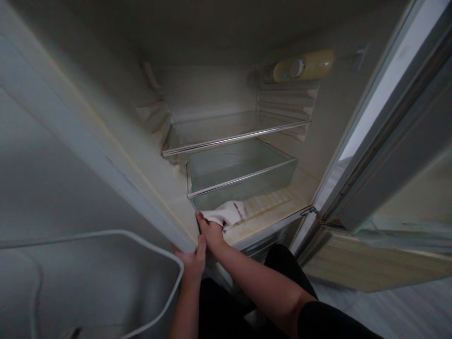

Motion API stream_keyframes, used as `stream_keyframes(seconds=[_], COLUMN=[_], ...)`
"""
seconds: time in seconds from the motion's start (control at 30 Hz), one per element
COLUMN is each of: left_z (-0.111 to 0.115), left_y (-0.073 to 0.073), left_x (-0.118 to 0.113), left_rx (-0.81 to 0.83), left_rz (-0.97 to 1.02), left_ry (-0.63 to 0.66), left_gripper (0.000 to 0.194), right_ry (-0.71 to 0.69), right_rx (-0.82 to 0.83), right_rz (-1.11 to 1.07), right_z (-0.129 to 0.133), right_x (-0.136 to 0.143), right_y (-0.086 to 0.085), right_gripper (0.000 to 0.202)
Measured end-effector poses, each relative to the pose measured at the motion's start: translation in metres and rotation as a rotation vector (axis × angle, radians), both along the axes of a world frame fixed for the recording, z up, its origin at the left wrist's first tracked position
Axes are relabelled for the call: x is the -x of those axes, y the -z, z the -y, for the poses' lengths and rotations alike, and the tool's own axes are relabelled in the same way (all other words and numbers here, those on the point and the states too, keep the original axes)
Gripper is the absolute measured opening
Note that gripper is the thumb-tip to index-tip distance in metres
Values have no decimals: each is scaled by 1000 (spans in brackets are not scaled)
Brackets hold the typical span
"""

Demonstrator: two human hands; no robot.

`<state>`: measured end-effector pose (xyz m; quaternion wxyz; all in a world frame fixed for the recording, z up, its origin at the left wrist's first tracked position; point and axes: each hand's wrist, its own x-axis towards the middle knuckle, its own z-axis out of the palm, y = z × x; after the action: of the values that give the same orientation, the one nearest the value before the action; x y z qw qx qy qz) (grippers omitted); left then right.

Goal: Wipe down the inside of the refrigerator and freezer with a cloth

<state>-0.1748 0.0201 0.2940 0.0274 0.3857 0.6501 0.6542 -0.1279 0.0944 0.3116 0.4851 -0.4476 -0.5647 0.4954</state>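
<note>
Resting right hand [211,231] on white cloth [229,212] at front left of refrigerator floor [257,227], cannot tell whether gripping or merely pressing | clasping cabinet side edge [120,172] with left hand [192,261], presumably for bracing | showing clear drawer [249,181] just behind cloth, beneath glass shelf [226,128]

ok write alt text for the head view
A person's right hand is on a white cloth inside an open fridge, with the left hand at the fridge's front edge. Behind the cloth sits a clear drawer, below a clear shelf.
</note>
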Motion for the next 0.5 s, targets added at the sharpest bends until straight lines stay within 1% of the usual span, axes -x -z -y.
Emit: stream_keyframes(seconds=[0.03, 0.07, 0.13, 0.2, 0.27, 0.33, 0.43, 0.5], left_z=[0, 0, 0, 1, 1, 2, 3, 3], left_y=[1, 1, 1, 0, -1, -1, 3, 6], left_x=[1, 1, 1, -1, -2, -2, 1, 3], left_rx=[-9, -13, -10, -6, -10, -21, -9, 4], left_rz=[3, 7, 11, 19, 24, 27, 2, -25], left_ry=[-1, -7, -26, -35, -24, -20, -31, -28], left_gripper=[61, 62, 63, 62, 61, 61, 62, 61], right_ry=[-30, -32, 15, 99, 212, 329, 480, 552], right_rx=[4, 0, -15, 7, 54, 69, 7, -69], right_rz=[6, 10, 1, -22, -50, -87, -107, -52], right_z=[5, 6, 0, -15, -34, -54, -83, -102], right_x=[4, 5, -3, -18, -38, -61, -104, -138], right_y=[0, 0, -3, -6, -9, -10, -9, -8], right_gripper=[59, 58, 61, 68, 74, 75, 71, 65])
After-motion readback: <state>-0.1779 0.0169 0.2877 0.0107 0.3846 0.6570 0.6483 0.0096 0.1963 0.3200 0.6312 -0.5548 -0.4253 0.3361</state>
